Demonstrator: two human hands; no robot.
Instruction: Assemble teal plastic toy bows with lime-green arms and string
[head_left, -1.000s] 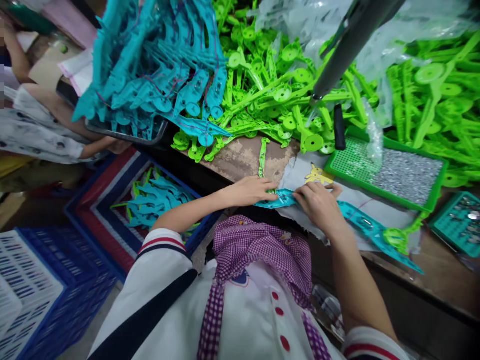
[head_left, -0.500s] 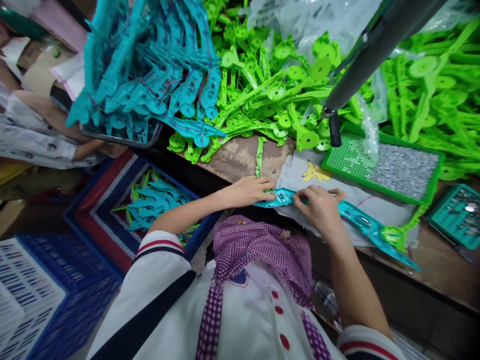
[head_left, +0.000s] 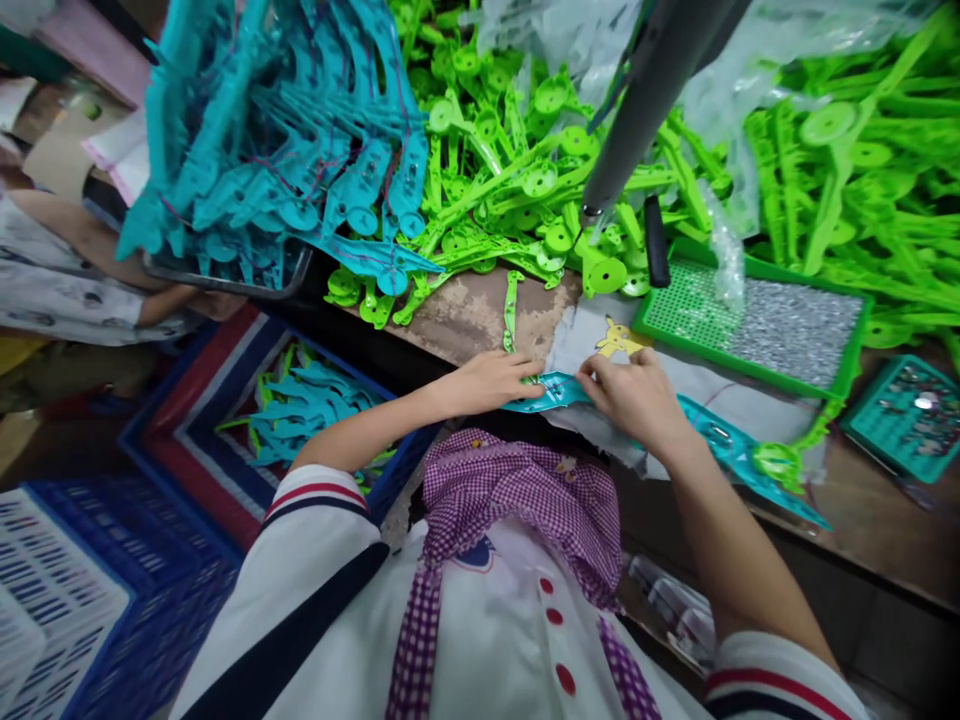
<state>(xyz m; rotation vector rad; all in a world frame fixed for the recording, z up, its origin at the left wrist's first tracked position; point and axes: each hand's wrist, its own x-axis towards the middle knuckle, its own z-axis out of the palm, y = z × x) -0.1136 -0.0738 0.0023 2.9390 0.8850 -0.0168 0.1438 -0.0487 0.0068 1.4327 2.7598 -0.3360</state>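
Note:
A long teal plastic part (head_left: pixel 720 440) lies across a white cloth (head_left: pixel 750 405) at the bench's near edge. My left hand (head_left: pixel 491 382) presses its fingertips on the part's left end (head_left: pixel 551 392), beside a thin green plastic strip (head_left: pixel 511 312). My right hand (head_left: pixel 637 400) rests over the part just to the right, fingers curled and pinched down on it. A green round-ended piece (head_left: pixel 780 462) sits on the teal part's far right section. A small yellow figure (head_left: pixel 616 340) is printed on the cloth just beyond my right hand.
Heaps of green parts (head_left: pixel 525 180) and teal parts (head_left: pixel 300 150) fill the bench behind. A green tray of small screws (head_left: pixel 757 320) and a teal tray (head_left: pixel 900 415) sit right. A dark pole (head_left: pixel 645 90) hangs overhead. Blue crates (head_left: pixel 97 590), one holding teal parts (head_left: pixel 307 400), stand below left. Another person's arm (head_left: pixel 97 250) is at left.
My right hand has shifted slightly left and away along the teal part, closer to the yellow figure. My left hand stays on the part's left end.

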